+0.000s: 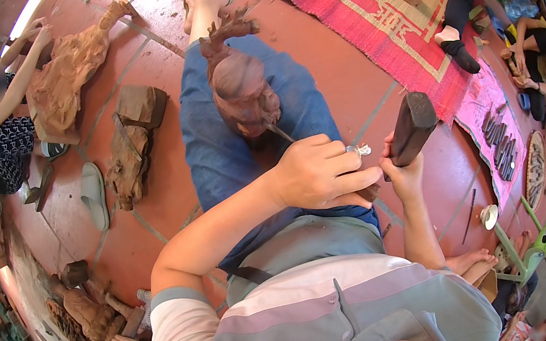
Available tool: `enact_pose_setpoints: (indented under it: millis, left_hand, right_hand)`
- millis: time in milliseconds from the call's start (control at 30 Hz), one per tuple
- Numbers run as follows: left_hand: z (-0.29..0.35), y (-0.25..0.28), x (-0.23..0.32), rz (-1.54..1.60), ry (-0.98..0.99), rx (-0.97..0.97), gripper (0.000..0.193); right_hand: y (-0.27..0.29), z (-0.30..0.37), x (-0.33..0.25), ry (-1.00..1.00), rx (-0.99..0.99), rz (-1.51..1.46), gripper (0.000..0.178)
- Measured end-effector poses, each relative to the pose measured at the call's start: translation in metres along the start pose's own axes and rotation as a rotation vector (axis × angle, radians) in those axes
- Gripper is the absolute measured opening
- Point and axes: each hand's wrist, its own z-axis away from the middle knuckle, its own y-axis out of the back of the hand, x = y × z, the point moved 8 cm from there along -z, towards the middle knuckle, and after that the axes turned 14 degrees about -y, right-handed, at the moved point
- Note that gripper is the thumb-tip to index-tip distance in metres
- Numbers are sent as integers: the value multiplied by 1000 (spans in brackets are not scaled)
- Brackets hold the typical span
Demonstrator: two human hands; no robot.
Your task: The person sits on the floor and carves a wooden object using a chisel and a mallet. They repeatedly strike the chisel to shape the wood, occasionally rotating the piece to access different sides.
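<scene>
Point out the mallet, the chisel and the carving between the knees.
Mallet (413, 125): head view, on its dark, blocky head.
Chisel (280, 132): head view, on its thin shaft.
Carving (241, 91): head view, on its rounded middle.

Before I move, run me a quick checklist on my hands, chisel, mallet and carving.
1. Chisel gripped: ok, the left hand is closed around the chisel.
2. Mallet gripped: ok, the right hand holds the dark mallet.
3. Chisel aimed at the work: ok, its blade points to the wooden carving; whether it bites in, cannot tell.
4. Carving steady: cannot tell; it stands between the legs in blue trousers, but firmness doesn't show.
5. Hands well apart: not ok, the left fingertips are right beside the right hand.
</scene>
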Motion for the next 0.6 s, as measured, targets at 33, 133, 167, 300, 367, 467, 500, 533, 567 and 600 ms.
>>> enact_pose_setpoints:
  millis: [33, 133, 167, 300, 367, 467, 500, 533, 567, 600]
  left_hand:
    - [-3, 2, -3, 14, 5, 23, 46]
    - [-7, 9, -18, 35, 29, 46, 47]
    - [-6, 9, -22, 47, 47, 41, 47]
    - [-9, 18, -34, 95, 125, 116, 47]
    - [-11, 21, -42, 85, 163, 173, 46]
    - [-11, 22, -55, 23, 250, 234, 45]
    - [-11, 23, -56, 29, 272, 256, 44]
    - [-11, 24, -57, 14, 275, 267, 43]
    - [-11, 24, -58, -1, 277, 279, 43]
    - [-10, 25, -58, -15, 279, 290, 43]
  right_hand:
    - [-2, 1, -2, 16, -3, -9, 33]
    - [-8, 3, -12, 52, -24, -35, 34]
    - [-8, 4, -12, 49, -31, -48, 34]
    - [-5, 4, -16, 31, -30, -57, 35]
    - [-5, 5, -28, 48, -28, -56, 35]
    - [-7, 1, -34, 113, -54, -153, 33]
    - [-10, 1, -37, 145, -41, -178, 31]
    - [-10, 1, -40, 176, -28, -204, 30]
    - [-10, 0, -40, 187, 15, -68, 29]
    - [-9, -3, -37, 197, 58, 68, 29]
